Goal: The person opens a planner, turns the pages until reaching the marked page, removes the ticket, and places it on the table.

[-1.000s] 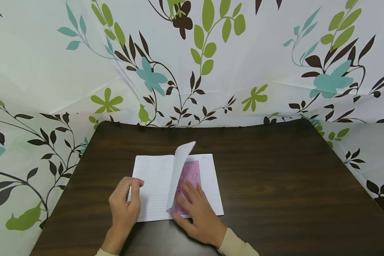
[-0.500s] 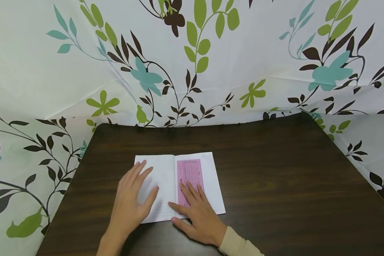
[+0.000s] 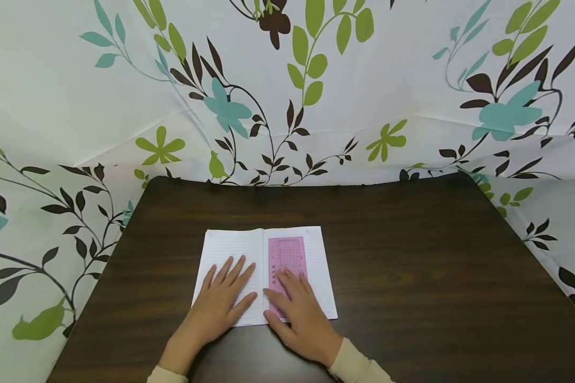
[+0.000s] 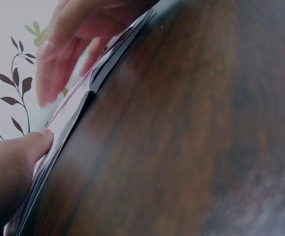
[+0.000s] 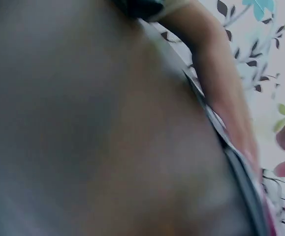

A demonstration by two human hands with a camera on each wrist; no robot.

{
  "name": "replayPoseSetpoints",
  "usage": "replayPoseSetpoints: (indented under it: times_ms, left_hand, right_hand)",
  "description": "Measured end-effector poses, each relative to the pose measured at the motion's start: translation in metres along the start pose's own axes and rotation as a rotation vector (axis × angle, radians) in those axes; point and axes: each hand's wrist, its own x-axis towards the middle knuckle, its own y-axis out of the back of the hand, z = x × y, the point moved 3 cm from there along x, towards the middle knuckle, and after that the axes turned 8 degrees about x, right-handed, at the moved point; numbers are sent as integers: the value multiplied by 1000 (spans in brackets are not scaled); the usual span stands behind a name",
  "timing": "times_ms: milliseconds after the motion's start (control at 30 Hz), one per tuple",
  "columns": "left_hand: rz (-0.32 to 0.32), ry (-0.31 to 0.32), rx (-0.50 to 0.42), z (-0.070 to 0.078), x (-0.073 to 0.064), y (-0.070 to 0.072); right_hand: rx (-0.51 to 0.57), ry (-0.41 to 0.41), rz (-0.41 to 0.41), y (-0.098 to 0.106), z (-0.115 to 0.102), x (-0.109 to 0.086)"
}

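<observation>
A lined notebook (image 3: 235, 242) lies spread on the dark table, its spine running away from the person. On its right page is a pink printed slip (image 3: 287, 250) with a grid, partly covered by fingers. My left hand (image 3: 218, 303) rests on the left page with fingers straight and spread. Over the lower part of the pink slip is my right hand (image 3: 302, 316), its fingers extended. In the left wrist view the notebook's edge (image 4: 68, 115) shows side-on, with the left thumb (image 4: 39, 142) on the page.
The dark wooden table (image 3: 412, 255) reaches out on both sides and beyond the notebook. Behind it hangs a white cloth (image 3: 354, 106) printed with leaves and flowers. A beige sleeve (image 3: 359, 364) covers the right forearm.
A raised page between the two halves has come down flat. My left hand has opened from a curl and moved onto the left page. The right hand has stayed nearly in place.
</observation>
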Motion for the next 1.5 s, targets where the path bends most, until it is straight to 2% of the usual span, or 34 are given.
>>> replayPoseSetpoints:
  times_ms: [133,200,300,467,600,700,833,933,1033,1167,1300,1500]
  left_hand:
    - [12,-14,16,0,2,3]
    - [13,-18,28,0,3,4]
    - [-5,-21,36,0,3,5]
    - [-40,-26,31,2,-2,0]
    - [-46,-28,24,6,-8,-4]
    - [-38,-28,15,8,-13,-6]
    - [-14,-27,8,10,-16,-7]
    - [8,-23,15,11,-15,-7]
    - [20,-20,14,11,-14,-7]
    - [18,-18,14,10,-13,-6]
    - [31,-10,22,8,-12,-4]
    - [43,17,30,2,-10,1]
  right_hand:
    - [-7,-12,114,22,15,10]
    - [-7,-49,156,35,26,15]
    - [4,-129,172,51,45,23]
    - [65,-305,106,60,69,35]
    - [136,-481,24,51,78,41]
    - [134,-560,-49,43,81,45]
    - [125,-578,-115,38,83,52]
    - [169,-580,-129,39,84,58]
    - [210,-584,-104,42,87,61]
    - [251,-561,-6,51,92,60]
    - [284,-521,60,75,101,59]
    - [250,-501,50,134,127,55]
